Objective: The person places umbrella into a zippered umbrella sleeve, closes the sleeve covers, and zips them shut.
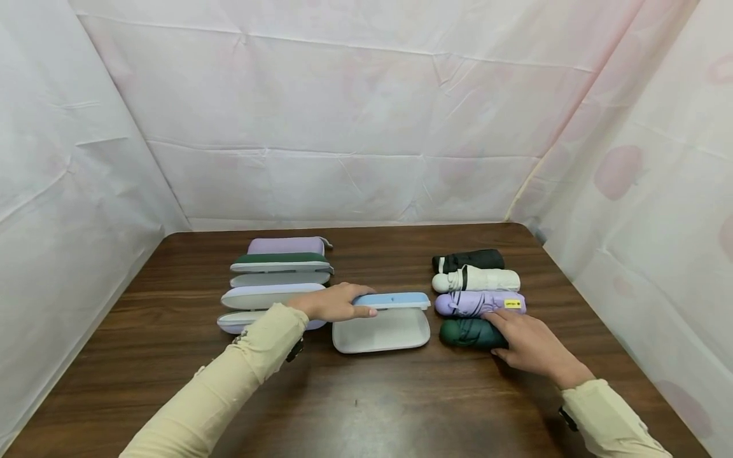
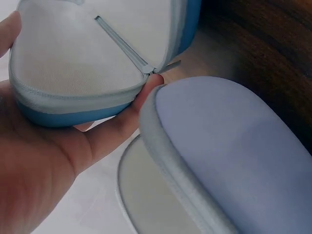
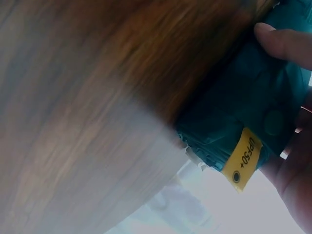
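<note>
My left hand (image 1: 338, 302) holds the blue zip case (image 1: 392, 300) at its left end. This case lies open, its pale inside (image 2: 83, 53) showing in the left wrist view, with the thumb on one side and fingers behind. Across the table, my right hand (image 1: 529, 343) grips the dark green folded umbrella (image 1: 469, 333), thumb along the near side and fingers over the far side. A yellow tag (image 3: 242, 158) marked UPF50+ hangs at that umbrella's end. Just beyond it lies a lilac folded umbrella (image 1: 472, 303), close to the right fingertips.
Left of the blue case stands an open lavender case (image 1: 269, 294); behind it are an open green case (image 1: 280, 257) and a closed purple case (image 1: 286, 246). A cream umbrella (image 1: 492, 280) and a black umbrella (image 1: 475, 259) lie at the back right. Sheeting (image 1: 343, 114) surrounds the wooden table (image 1: 366, 407).
</note>
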The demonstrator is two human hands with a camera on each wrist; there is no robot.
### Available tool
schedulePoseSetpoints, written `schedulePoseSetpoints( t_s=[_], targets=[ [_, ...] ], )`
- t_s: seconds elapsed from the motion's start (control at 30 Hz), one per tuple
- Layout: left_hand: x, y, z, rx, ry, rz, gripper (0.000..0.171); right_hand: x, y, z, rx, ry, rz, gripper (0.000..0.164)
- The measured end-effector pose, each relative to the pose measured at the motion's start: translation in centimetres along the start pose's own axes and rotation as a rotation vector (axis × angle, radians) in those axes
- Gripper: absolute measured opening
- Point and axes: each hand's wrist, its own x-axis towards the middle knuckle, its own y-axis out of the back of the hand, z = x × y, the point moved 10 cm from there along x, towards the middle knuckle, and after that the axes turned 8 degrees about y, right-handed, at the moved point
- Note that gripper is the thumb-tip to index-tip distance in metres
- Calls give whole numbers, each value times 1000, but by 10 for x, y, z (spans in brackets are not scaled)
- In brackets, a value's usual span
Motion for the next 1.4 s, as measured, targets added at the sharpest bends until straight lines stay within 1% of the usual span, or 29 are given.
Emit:
schedulePoseSetpoints(
  t_s=[0.13, 0.27, 0.5, 0.63, 0.83, 1.03, 1.23, 1.4],
  targets=[
    [0, -1, 0, 1, -2, 1, 60, 1, 3, -3, -21, 25, 24, 58],
    [-1, -2, 5, 10, -9, -4, 59, 5, 11, -11, -41, 60, 39, 57],
    [-1, -4, 8, 25, -7, -3, 58, 21, 30, -32, -45, 105, 63, 59],
    [1, -5, 11, 19, -13, -3, 58, 32, 33, -45, -44, 149, 83, 59],
    [0, -4, 11, 14, -22, -3, 58, 49, 32, -67, -53, 193, 120, 61],
    [-4, -4, 7, 15, -28, 12, 55, 70, 25, -96, -109, 241, 124, 57],
    [-6, -4, 7, 4, -34, 19, 55, 87, 16, -118, -157, 239, 118, 56],
    [-6, -4, 6, -4, -38, 20, 58, 97, 10, -131, -197, 240, 152, 55]
  ],
)
